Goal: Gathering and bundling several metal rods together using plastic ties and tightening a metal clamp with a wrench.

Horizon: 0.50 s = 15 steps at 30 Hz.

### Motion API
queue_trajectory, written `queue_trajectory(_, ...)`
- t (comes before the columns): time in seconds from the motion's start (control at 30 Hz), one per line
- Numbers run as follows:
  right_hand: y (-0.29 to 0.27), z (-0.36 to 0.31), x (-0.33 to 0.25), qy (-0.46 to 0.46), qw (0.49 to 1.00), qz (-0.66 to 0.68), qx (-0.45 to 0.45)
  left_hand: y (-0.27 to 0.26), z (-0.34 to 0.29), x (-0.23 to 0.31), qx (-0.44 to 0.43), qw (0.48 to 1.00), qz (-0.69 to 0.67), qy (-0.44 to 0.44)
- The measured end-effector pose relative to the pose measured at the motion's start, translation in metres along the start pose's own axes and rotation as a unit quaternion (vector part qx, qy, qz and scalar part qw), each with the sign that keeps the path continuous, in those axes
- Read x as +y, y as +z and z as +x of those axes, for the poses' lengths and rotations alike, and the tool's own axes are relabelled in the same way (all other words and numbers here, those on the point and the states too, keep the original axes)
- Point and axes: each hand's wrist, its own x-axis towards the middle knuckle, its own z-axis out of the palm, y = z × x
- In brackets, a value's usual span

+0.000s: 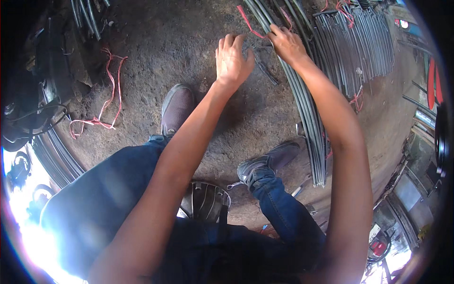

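A long bundle of thin grey metal rods runs from the top middle down to the right of my right shoe. My right hand lies over the upper part of this bundle, its fingers curled round some rods; the fingertips are partly hidden. My left hand is raised over the ground to the left of the rods, fingers apart and palm partly showing, with nothing in it. Close to my right hand, a red plastic string trails off the bundle. A small dark tool-like piece lies on the ground between the hands.
More grey rods lie in a wide row at the upper right, with red string on them. A loose pink string lies at the left. Rods stick in at the upper left. A wrench lies beside my right shoe.
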Motion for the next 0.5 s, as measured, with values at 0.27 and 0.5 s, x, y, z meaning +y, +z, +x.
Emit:
queue_trajectory(0.27,-0.006,-0.004,-0.003,-0.001,0.999,-0.049,0.01,0.002,0.002,-0.009,-0.014,1.0,-0.023,0.003)
queue_trajectory(0.5,-0.034,0.012,0.03,-0.055,0.986,0.093,-0.127,0.007,-0.004,-0.007,-0.024,0.998,-0.051,-0.024)
